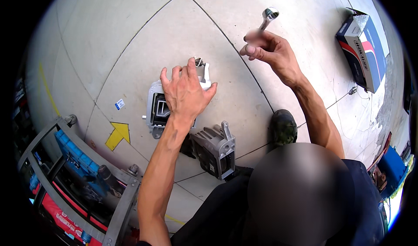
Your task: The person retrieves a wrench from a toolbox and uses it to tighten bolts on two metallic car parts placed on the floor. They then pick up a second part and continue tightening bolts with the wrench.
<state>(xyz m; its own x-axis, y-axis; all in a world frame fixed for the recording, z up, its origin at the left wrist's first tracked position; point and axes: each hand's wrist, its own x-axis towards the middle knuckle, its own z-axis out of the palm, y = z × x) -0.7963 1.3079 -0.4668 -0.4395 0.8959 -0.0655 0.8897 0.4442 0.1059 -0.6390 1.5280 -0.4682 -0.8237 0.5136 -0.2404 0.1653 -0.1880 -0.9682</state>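
On the floor ahead of me lies a silver engine mount (pixel 153 96) with a dark inner part. My left hand (pixel 186 91) rests over it, fingers spread along its far side and thumb by a pale metal arm (pixel 206 73). A bolt-like dark piece (pixel 199 62) shows just past the index fingertip. My right hand (pixel 273 54), raised to the right, is closed around a chrome wrench (pixel 270 14); its rounded head points up and away. Nearer to me stands a second silver engine mount (pixel 217 148), touched by neither hand.
A blue, white and red box (pixel 365 50) lies at the far right. At the lower left a metal-framed cart (pixel 126 211) holds a blue tray (pixel 78 152). A yellow arrow (pixel 118 135) and a small label (pixel 119 103) are on the floor. My shoe (pixel 283 127) is right of the mounts.
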